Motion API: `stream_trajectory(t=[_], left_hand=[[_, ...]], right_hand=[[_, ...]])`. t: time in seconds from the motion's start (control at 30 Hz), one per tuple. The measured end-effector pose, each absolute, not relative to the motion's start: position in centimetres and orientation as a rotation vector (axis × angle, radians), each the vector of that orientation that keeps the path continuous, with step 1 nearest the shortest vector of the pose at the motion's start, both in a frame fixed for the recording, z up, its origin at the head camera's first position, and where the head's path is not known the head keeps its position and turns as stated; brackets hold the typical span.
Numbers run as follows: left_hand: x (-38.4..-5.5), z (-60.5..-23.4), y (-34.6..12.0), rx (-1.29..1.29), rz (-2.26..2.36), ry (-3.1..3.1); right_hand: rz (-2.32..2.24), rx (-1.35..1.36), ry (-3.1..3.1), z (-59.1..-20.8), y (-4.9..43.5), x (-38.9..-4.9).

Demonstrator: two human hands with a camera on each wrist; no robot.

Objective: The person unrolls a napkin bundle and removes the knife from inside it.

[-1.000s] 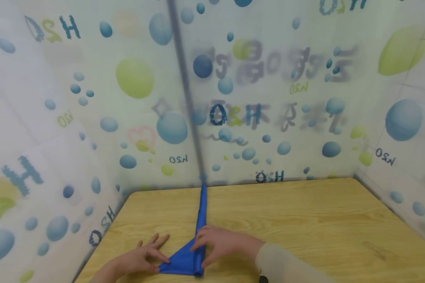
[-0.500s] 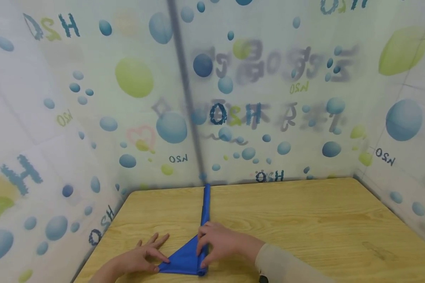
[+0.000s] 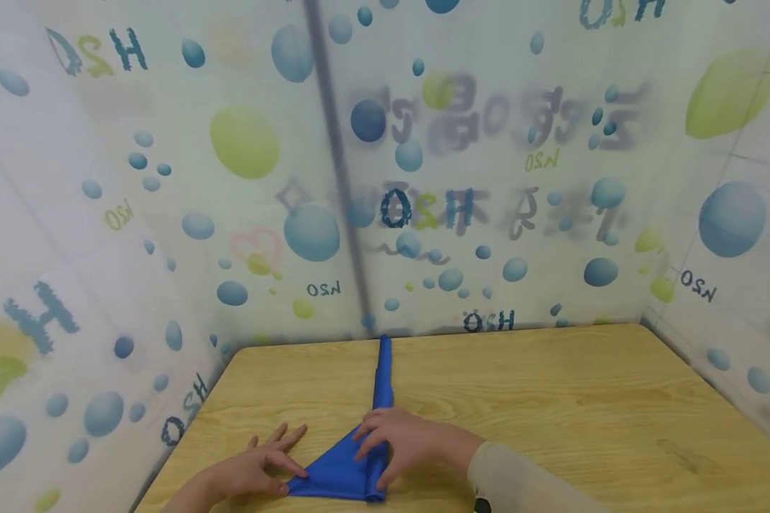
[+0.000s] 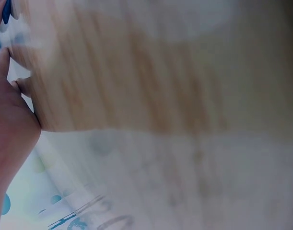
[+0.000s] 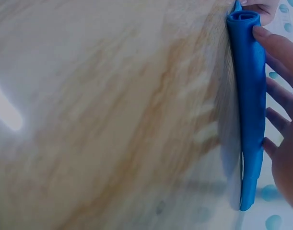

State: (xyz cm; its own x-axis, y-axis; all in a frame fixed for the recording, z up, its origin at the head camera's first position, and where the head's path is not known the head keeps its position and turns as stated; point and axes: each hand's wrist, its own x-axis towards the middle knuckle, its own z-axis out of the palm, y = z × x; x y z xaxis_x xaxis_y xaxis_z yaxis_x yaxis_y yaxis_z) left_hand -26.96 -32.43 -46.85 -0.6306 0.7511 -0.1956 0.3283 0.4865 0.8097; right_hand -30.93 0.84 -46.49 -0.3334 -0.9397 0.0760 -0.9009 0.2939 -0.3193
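On the table lies a blue cloth (image 3: 339, 470), partly rolled into a long narrow roll (image 5: 251, 96) that reaches toward the table's back edge. A flat triangular flap spreads from the roll to the left. My left hand (image 3: 257, 467) presses the flap's left corner with index finger and thumb, the other fingers spread on the wood. My right hand (image 3: 407, 442) holds the near part of the roll, fingers curved over it and thumb at its near end. In the right wrist view, the spiral end of the roll shows. The left wrist view catches only part of the left hand (image 4: 12, 124).
The pale wooden table (image 3: 552, 399) extends to the right of the roll. Behind it and on both sides hang light curtains (image 3: 488, 178) printed with blue and green drops.
My right hand and the roll have shifted a little to the right, and the flat blue flap has become wider. My left hand has stayed on the corner.
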Motion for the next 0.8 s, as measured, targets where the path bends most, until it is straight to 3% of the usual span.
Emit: stream_trajectory(t=[0.23,0.8], left_hand=[[-27.0,-46.7,-32.4,0.889,1.014,2.189],[-27.1,-46.8,-32.5,0.888,1.023,2.172]], right_hand=[[-0.350,-1.723,2.303,-46.6,1.2,-31.1],[-0.570,-1.748,2.177,-46.4,3.4,-30.6]])
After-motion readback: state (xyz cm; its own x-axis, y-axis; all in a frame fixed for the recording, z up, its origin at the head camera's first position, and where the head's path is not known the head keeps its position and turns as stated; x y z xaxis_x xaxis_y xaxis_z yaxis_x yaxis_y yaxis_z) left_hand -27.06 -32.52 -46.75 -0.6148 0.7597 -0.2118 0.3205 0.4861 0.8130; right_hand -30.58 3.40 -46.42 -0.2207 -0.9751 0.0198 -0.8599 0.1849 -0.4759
